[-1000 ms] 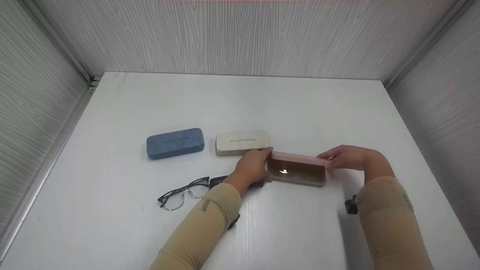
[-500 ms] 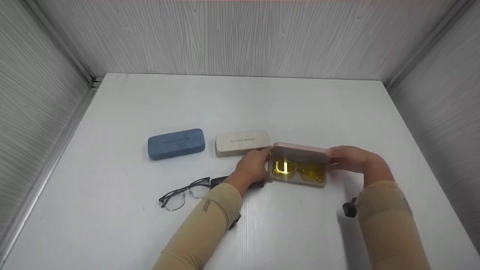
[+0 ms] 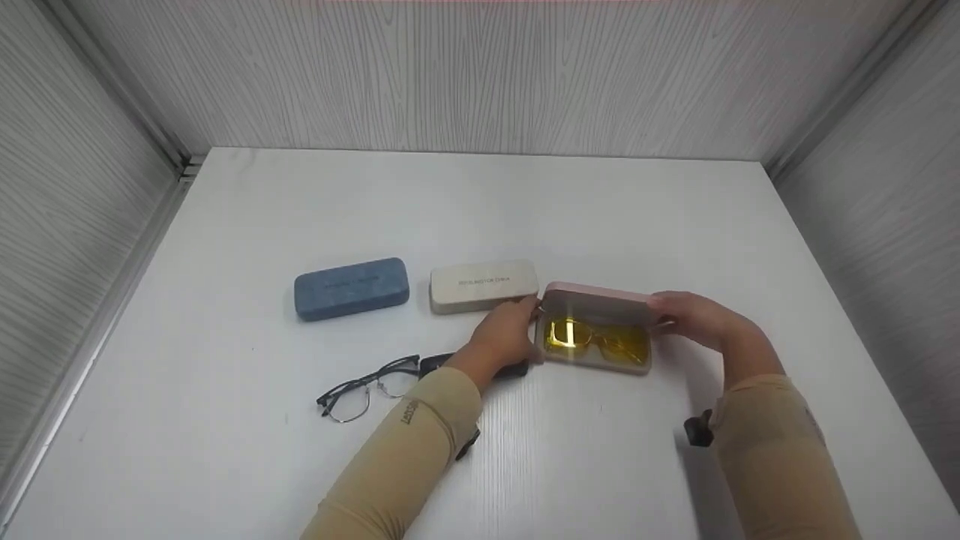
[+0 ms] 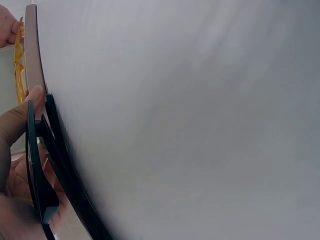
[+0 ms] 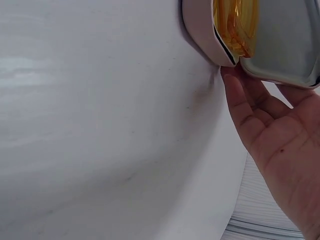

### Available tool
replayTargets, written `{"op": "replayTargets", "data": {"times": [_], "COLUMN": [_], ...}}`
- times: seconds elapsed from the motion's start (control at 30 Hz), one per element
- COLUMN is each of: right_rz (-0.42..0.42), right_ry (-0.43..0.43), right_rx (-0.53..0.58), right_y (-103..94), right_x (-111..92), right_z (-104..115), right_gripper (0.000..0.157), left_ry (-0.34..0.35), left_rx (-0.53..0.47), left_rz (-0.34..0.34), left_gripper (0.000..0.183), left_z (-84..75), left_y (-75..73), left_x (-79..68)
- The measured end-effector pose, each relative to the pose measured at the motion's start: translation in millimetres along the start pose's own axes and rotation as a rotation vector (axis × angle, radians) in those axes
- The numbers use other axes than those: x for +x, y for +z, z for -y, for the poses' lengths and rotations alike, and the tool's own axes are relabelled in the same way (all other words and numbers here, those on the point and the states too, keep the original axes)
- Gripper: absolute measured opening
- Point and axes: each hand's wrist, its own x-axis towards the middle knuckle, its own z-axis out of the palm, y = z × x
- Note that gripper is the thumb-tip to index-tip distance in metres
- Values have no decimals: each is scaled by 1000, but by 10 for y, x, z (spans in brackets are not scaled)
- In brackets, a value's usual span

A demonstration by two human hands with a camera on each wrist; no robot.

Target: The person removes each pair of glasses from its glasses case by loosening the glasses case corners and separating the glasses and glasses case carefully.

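A pink glasses case [image 3: 600, 291] stands with its lid raised, right of centre in the head view. Yellow-lensed glasses [image 3: 624, 341] lie inside it. My left hand [image 3: 504, 334] holds the case's left end; in the left wrist view its thumb [image 4: 35, 94] presses the corner of the base. At the other end, my right hand [image 3: 694, 319] grips the case, fingertips by the hinge side between lid and base in the right wrist view. Black sunglasses [image 3: 516, 370] lie beneath my left wrist, partly hidden by it.
Behind my left hand sits a closed cream glasses case [image 3: 484, 285], and left of it a closed blue one [image 3: 351, 289]. Half-rimmed eyeglasses [image 3: 352, 384] with dark brows lie beside the sunglasses. Grey wood-grain walls [image 3: 480, 82] border the white table [image 3: 480, 202].
The pink case's lid has swung up and back, uncovering the yellow-lensed glasses. My right hand has shifted slightly with the lid; my left hand has stayed on the left end.
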Motion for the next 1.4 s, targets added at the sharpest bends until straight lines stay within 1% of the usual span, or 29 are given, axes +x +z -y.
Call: {"op": "replayTargets", "data": {"times": [0.2, 0.27, 0.37, 0.5, 0.6, 0.73, 0.83, 0.9, 1.0, 1.1, 1.2, 1.3, 1.4], "right_rz": [-107, -163, -265, -404, -485, -541, -555, -543, -502, -456, -429, -426, -443], "right_ry": [-31, -56, -103, -245, -374, -522, -590, -591, -549, -502, -469, -431, -387], "right_rx": [-207, -271, -329, -416, -514, -610, -635, -639, -660, -729, -833, -911, -954], "right_y": [31, 37, 57, 111, 191, 335, 445, 514, 614, 705, 789, 861, 917], "right_x": [-40, -71, -127, -199, -248, -296, -312, -317, -307, -256, -174, -92, -24], "right_z": [27, 58, 133, 250, 330, 416, 460, 475, 471, 429, 371, 327, 293], "right_gripper": [68, 65, 60, 50, 39, 25, 18, 17, 18, 19, 19, 22, 28], "left_ry": [30, 34, 33, 33, 37, 32, 30, 31, 28, 22, 17, 13, 10], "left_rx": [-6, -14, -32, -49, -55, -47, -37, -37, -36, -41, -47, -49, -47], "left_rz": [-3, -3, -3, -3, -2, 7, 11, 11, 11, 13, 13, 11, 9], "left_gripper": [82, 83, 87, 91, 92, 92, 93, 94, 94, 93, 93, 92, 92], "left_z": [24, 32, 41, 48, 47, 47, 51, 52, 54, 51, 45, 39, 37], "left_y": [11, 11, 11, 13, 13, 9, 7, 8, 13, 19, 19, 16, 13], "left_x": [13, 18, 27, 34, 38, 44, 53, 59, 66, 69, 62, 54, 47]}}
